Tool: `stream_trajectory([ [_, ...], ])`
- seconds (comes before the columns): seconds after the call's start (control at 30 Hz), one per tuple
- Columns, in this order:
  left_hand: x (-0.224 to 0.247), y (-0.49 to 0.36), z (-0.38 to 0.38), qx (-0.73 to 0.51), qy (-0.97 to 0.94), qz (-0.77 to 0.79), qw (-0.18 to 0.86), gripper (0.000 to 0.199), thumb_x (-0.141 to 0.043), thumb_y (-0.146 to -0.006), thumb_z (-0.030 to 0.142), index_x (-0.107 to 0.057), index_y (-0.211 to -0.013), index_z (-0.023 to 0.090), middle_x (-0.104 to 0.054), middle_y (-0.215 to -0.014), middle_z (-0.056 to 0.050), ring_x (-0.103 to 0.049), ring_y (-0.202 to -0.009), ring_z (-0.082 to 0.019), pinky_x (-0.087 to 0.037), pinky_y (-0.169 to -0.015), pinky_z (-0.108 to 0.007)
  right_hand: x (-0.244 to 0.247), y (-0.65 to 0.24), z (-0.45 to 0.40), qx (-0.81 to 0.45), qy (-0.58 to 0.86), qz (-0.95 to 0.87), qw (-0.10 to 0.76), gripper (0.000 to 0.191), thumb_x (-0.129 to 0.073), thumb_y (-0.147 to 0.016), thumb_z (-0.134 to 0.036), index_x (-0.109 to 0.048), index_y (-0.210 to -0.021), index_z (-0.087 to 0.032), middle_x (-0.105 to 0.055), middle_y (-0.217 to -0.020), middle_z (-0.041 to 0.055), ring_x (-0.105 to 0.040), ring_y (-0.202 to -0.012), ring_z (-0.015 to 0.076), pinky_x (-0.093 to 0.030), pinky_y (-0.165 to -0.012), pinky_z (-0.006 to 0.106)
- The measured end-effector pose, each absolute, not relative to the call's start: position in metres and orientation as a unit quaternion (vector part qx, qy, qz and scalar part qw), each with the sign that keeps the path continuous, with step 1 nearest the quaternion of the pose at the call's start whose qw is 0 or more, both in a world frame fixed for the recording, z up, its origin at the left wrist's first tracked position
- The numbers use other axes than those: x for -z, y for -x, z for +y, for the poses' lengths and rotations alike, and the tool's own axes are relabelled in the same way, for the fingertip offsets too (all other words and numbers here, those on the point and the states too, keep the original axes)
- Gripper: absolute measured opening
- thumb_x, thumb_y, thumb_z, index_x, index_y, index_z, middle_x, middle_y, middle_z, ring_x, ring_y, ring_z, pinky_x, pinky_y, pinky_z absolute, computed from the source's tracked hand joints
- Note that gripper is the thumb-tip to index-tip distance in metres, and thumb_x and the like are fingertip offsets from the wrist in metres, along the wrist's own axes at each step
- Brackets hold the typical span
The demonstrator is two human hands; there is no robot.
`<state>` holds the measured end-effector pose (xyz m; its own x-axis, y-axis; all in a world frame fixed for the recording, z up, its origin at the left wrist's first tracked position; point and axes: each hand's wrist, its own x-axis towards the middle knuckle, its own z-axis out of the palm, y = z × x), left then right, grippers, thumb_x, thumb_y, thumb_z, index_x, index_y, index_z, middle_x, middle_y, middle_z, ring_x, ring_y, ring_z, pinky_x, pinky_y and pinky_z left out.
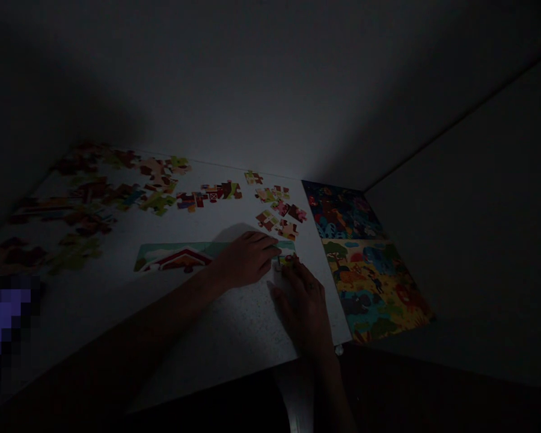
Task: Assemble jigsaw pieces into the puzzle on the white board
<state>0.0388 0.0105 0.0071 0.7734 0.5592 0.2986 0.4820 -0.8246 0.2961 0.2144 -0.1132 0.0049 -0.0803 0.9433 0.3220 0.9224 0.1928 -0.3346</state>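
Observation:
In dim light, a joined strip of puzzle (175,257) with a red roof and pale green sky lies on the white table. My left hand (247,258) rests palm down over the strip's right part, fingers stretched to the right. Beside it my right hand (303,294) reaches up from below, its fingertips at a small green and red piece (288,260) at the strip's right end. The fingertips hide part of that piece. Just above my hands lie several loose brown and pink pieces (287,229).
Many loose pieces (90,222) spread over the table's left side, and a partly joined barn group (210,195) lies near the back edge. Two picture sheets, a dark one (342,210) and a yellow animal scene (374,288), lie at the right. A wall rises behind the table.

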Motion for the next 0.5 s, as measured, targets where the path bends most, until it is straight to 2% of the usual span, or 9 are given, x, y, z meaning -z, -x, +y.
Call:
stream_trajectory([
  [0.17,-0.0053,-0.0397,0.0107,-0.195,-0.935,0.281,0.097,0.029,-0.052,-0.092,0.019,-0.063,-0.119,0.021,-0.063,-0.125,-0.005,-0.054,-0.116,-0.022,-0.041,-0.102,-0.039,-0.0048,-0.2143,-0.1132,-0.026,0.636,-0.728,0.256,0.039,-0.056,-0.093,-0.039,-0.06,-0.129,-0.022,-0.056,-0.137,0.0152,-0.051,-0.129,0.0318,-0.047,-0.101,0.056],
  [0.5,-0.0066,-0.0399,0.01,-0.2,-0.933,0.281,0.1,0.029,-0.05,-0.093,0.018,-0.065,-0.117,0.021,-0.063,-0.126,-0.006,-0.054,-0.117,-0.022,-0.041,-0.102,-0.04,-0.0051,-0.2144,-0.1126,-0.019,0.628,-0.731,0.266,0.037,-0.056,-0.093,-0.036,-0.06,-0.128,-0.023,-0.056,-0.137,0.0146,-0.052,-0.128,0.0305,-0.048,-0.101,0.055],
])
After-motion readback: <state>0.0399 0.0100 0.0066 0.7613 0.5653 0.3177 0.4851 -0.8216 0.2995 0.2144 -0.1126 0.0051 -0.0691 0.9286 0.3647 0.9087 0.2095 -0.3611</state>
